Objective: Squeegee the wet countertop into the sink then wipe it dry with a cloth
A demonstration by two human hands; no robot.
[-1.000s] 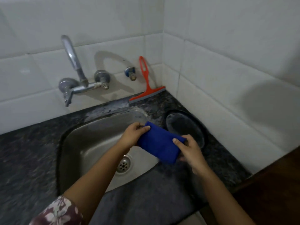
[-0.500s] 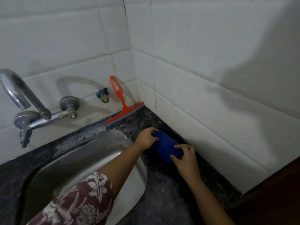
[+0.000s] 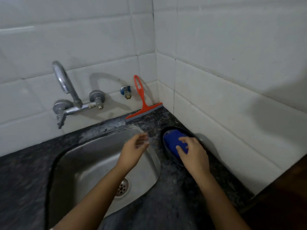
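Note:
The folded blue cloth (image 3: 172,143) lies in a black dish (image 3: 167,153) on the dark speckled countertop (image 3: 174,193), to the right of the steel sink (image 3: 93,163). My right hand (image 3: 193,151) rests on top of the cloth with fingers spread over it. Over the sink's right rim hovers my left hand (image 3: 133,150), fingers apart and holding nothing. The orange squeegee (image 3: 142,105) leans upright against the tiled back wall in the corner, its blade on the counter.
A chrome tap (image 3: 69,97) juts from the back wall above the sink, with a small blue valve (image 3: 125,92) beside it. White tiled walls (image 3: 224,80) close the corner behind and to the right. The counter's right end meets a dark edge (image 3: 265,193).
Both hands carried the cloth from over the sink to the black dish. My left hand has since let go and drawn back over the sink rim; my right hand stays on the cloth.

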